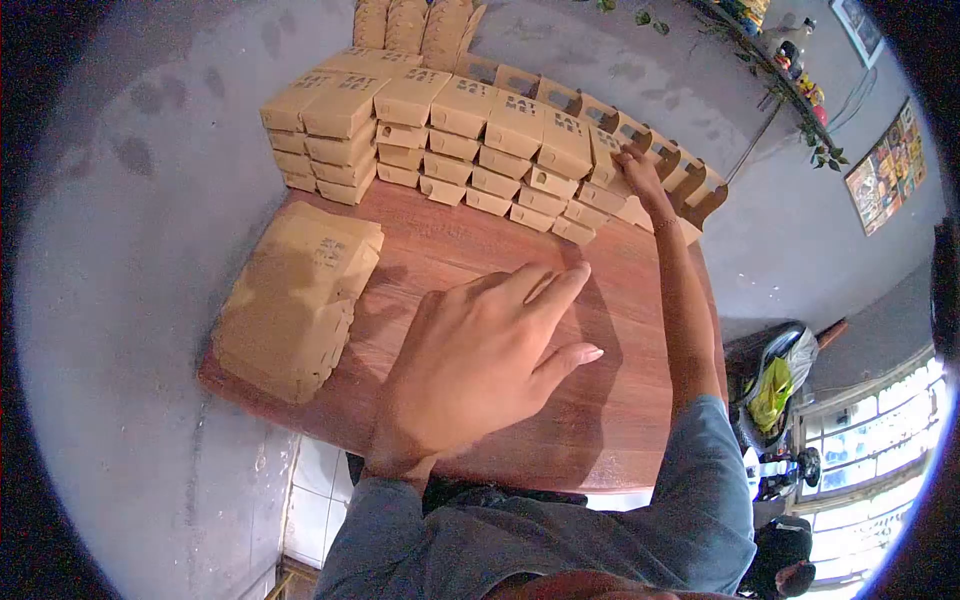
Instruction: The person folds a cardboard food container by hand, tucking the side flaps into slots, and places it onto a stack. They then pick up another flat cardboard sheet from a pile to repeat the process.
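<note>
My left hand (pixel 480 350) is raised over the middle of the table, thumb apart from the stretched fingers, holding nothing. At the far right of the stacked rows, my right hand (pixel 643 178) grips a folded cardboard food box (pixel 605 160) with its fingers at the box's right side. Part of that box is hidden by the hand. Beside it stand several closed brown boxes (pixel 515 125) in stacked layers, with "EAT ME!" printed on their lids. A pile of flat, unfolded box blanks (pixel 290 300) lies to the left of my left hand.
Open-lidded boxes (pixel 690 185) line the back right behind the stacks. Nested cardboard pieces (pixel 405 25) stand at the back left. The reddish wooden table (pixel 620 400) meets the grey wall (pixel 130 350) on the left. A plant shelf (pixel 765 60) hangs at upper right.
</note>
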The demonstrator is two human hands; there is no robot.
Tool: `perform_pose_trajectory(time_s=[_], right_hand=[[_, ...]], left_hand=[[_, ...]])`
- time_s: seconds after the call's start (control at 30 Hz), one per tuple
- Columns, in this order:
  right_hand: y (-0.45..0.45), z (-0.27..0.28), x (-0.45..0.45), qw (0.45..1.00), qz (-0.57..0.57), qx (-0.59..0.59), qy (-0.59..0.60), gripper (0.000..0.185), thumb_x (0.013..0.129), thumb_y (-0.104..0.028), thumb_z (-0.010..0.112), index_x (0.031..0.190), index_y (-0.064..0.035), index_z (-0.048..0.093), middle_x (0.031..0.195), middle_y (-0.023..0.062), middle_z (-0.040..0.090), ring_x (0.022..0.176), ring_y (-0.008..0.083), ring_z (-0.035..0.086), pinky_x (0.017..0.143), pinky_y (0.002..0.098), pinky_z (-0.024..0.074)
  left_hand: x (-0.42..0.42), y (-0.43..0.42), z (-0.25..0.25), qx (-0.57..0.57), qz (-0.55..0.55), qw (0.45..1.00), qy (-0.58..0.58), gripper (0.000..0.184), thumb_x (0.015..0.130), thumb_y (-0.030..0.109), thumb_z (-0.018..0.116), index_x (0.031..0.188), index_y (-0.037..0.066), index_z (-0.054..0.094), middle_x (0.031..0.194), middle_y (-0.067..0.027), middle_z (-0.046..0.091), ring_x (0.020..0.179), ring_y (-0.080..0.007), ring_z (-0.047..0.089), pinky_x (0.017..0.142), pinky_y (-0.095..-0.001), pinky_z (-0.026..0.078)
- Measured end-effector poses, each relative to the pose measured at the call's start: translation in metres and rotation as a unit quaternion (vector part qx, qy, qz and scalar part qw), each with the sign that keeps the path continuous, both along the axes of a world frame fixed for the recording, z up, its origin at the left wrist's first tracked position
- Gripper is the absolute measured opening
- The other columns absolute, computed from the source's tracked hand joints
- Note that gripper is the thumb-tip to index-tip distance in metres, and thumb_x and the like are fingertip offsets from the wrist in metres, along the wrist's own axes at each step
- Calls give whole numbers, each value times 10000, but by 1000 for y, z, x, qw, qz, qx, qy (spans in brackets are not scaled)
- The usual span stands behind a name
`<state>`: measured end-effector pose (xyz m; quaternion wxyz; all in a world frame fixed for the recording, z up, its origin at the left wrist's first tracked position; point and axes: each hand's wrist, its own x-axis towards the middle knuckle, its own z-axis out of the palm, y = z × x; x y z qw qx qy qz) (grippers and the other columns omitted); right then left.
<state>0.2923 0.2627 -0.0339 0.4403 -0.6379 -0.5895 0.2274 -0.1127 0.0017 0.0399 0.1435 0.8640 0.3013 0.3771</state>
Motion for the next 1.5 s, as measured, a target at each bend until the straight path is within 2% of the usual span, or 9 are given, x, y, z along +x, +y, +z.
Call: perform_pose_trajectory(time_s=[0.17, 0.23, 0.47, 0.77, 0.93, 1.17, 1.3, 1.37, 1.5], right_hand=[[8, 15, -15, 972, -18, -8, -235, 527, 945, -354, 496, 1336, -1, 504, 1208, 194, 620, 1138, 239, 573, 947, 327, 427], [28, 0, -4, 872, 39, 59, -484, 577, 948, -473, 460, 1296, -22, 546, 1191, 208, 632, 1133, 346, 585, 958, 394, 440], [6, 16, -23, 925, 2, 6, -381, 624, 948, -550, 408, 1242, -32, 594, 1174, 259, 614, 1143, 426, 552, 975, 451, 430], [38, -1, 47, 830, -149, 142, -519, 501, 986, -439, 364, 1404, -169, 424, 1400, 215, 440, 1313, 456, 357, 1091, 551, 263], [-88, 10, 8, 880, -150, 301, -334, 520, 987, -440, 408, 1267, -25, 548, 1384, 218, 454, 1317, 397, 380, 1076, 477, 315], [-220, -61, -24, 927, 14, 257, -273, 286, 914, -207, 607, 1089, 18, 631, 1205, 204, 599, 1121, 379, 575, 923, 409, 478], [-246, -94, -53, 930, 96, 216, -282, 238, 882, -161, 640, 1060, -4, 646, 1109, 199, 646, 1036, 368, 622, 861, 414, 510], [-255, -97, -84, 967, 142, 42, -208, 216, 910, -184, 604, 1047, -31, 671, 1083, 175, 663, 968, 343, 650, 831, 403, 509], [-255, -81, -166, 906, 320, 148, -233, 291, 895, -248, 607, 1106, -57, 669, 1132, 170, 646, 1027, 341, 621, 892, 413, 493]], left_hand=[[2, 0, -6, -1, 13, 999, 36, 558, 865, 375, 621, 1282, 24, 505, 1057, -143, 608, 935, -321, 631, 743, -439, 522], [4, -1, -6, -1, 3, 999, 39, 563, 872, 382, 612, 1293, 26, 498, 1063, -148, 605, 954, -326, 624, 762, -442, 521], [5, -7, -9, 11, 12, 998, 63, 595, 885, 397, 595, 1332, 29, 459, 1107, -166, 601, 1009, -344, 605, 830, -448, 508], [-4, -23, -15, 6, 28, 999, 33, 542, 861, 396, 630, 1275, 67, 511, 1127, -161, 613, 1011, -333, 605, 852, -450, 500], [-43, -32, -20, -46, 134, 989, 50, 412, 832, 286, 674, 1179, 88, 571, 1032, -153, 645, 994, -352, 602, 858, -436, 487], [-176, -3, -143, -44, 260, 931, 255, 441, 760, 185, 709, 1178, 104, 593, 1250, -131, 573, 1207, -332, 497, 999, -429, 419], [-185, -24, -137, -102, 293, 879, 361, 574, 704, 210, 771, 1242, 130, 588, 1381, -83, 504, 1301, -292, 436, 1079, -421, 363], [-206, -14, -160, -102, 275, 892, 343, 618, 681, 223, 791, 1257, 134, 583, 1388, -74, 501, 1304, -290, 435, 1081, -426, 357], [-210, -18, -170, -106, 273, 910, 293, 671, 660, 254, 823, 1269, 116, 577, 1383, -80, 507, 1302, -304, 437, 1085, -450, 338]])
